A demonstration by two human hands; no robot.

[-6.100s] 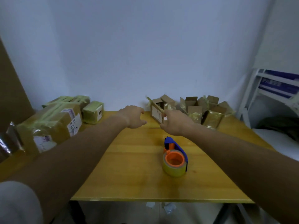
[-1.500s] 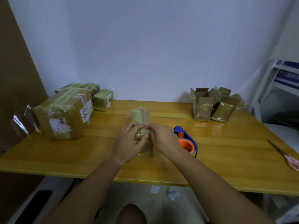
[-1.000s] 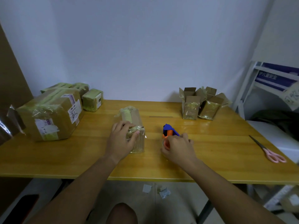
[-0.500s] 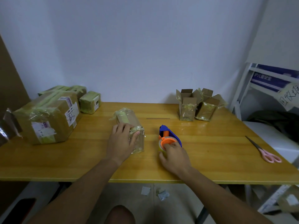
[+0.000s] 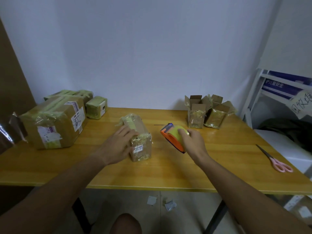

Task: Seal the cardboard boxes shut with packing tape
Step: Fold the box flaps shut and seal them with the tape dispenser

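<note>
Two hands split the work here. The left hand (image 5: 118, 146) lies over the near left side of a small cardboard box (image 5: 139, 141) in the middle of the surface (image 5: 168, 169), fingers draped across its top edge and touching it; the likely reason is to pin the box so it cannot slide when tape is drawn across. Whether those fingers truly curl round the box I cannot tell; they look nearly straight, pressing more than clutching. The right hand (image 5: 192, 142) is clamped round the tape dispenser (image 5: 173, 135), fingers wrapped over the yellow roll, holding it off the wood just right of the box with its orange side facing the box and its blue front end pointing away. That pose suits swinging the tape end onto the box top next.

At the left back sits a group of taped parcels (image 5: 55, 122), apparently finished. At the right back two open boxes (image 5: 207, 114) stand with flaps up, seemingly waiting. Pink scissors (image 5: 276, 161) lie well apart at the right edge, within reach.
</note>
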